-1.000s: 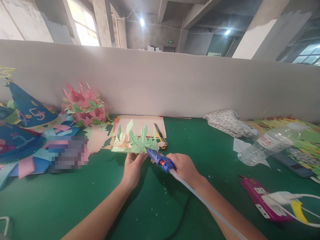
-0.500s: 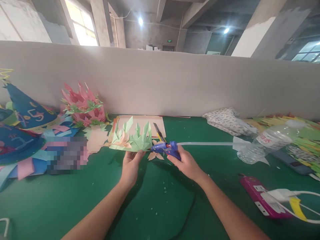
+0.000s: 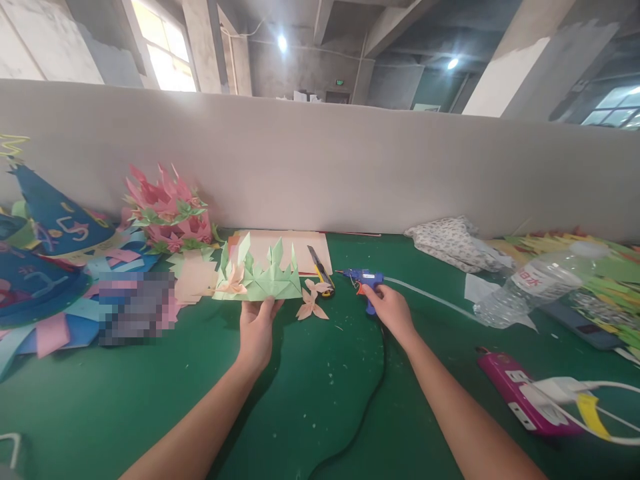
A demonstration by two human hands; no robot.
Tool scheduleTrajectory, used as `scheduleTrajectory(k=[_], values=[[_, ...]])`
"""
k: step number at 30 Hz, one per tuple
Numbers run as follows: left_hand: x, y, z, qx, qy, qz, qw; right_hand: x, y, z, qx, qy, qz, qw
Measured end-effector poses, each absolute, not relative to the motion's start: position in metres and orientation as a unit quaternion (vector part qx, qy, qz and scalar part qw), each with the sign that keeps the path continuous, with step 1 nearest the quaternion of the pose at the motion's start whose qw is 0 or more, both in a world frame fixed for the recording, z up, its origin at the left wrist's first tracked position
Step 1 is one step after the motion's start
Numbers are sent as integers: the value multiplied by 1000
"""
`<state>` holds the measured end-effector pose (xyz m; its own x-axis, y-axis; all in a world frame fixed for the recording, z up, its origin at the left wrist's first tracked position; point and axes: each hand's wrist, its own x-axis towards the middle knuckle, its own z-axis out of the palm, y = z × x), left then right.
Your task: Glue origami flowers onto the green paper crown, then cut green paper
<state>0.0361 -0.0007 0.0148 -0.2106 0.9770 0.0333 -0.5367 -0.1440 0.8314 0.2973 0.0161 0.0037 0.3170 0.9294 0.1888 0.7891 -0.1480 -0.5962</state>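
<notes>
My left hand (image 3: 257,333) grips the lower edge of a light green folded-paper crown (image 3: 273,280), with its points upward. A peach paper flower (image 3: 234,280) is on the crown's left part. In my right hand (image 3: 391,308) is a blue hot glue gun (image 3: 364,276), its nozzle pointing left and a long clear glue stick (image 3: 433,297) trailing from its back. Between the hands, peach paper flowers (image 3: 313,305) lie on the green table beside a yellow and black utility knife (image 3: 320,268).
Pink paper crowns (image 3: 170,207) and blue cone hats (image 3: 63,213) stand at left among paper pieces. Behind the green crown lie cream sheets (image 3: 300,247). On the right are a plastic bottle (image 3: 540,283), a patterned cloth (image 3: 457,241) and a magenta power strip (image 3: 525,393).
My right hand has drawn the glue gun away from the crown, rightward and slightly up. The crown has shifted a little left in my left hand, uncovering more of the loose flowers.
</notes>
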Motion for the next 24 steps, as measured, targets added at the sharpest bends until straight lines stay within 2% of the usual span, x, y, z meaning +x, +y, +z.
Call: scheduleTrajectory(k=[4, 7, 11, 13, 17, 24], values=[[36, 1, 12, 313, 365, 685, 547, 303, 18, 3, -768, -574, 99, 267], [36, 2, 11, 311, 366, 687, 546, 307, 19, 3, -780, -571, 33, 254], [37, 1, 11, 307, 361, 692, 545, 291, 12, 8, -722, -624, -55, 294], [37, 2, 10, 304, 365, 691, 545, 272, 6, 11, -634, -703, -15, 323], [37, 3, 6, 300, 366, 685, 553, 230, -4, 9, -514, -792, 83, 318], [39, 4, 5, 293, 358, 687, 560, 211, 0, -8, -494, -806, 103, 308]])
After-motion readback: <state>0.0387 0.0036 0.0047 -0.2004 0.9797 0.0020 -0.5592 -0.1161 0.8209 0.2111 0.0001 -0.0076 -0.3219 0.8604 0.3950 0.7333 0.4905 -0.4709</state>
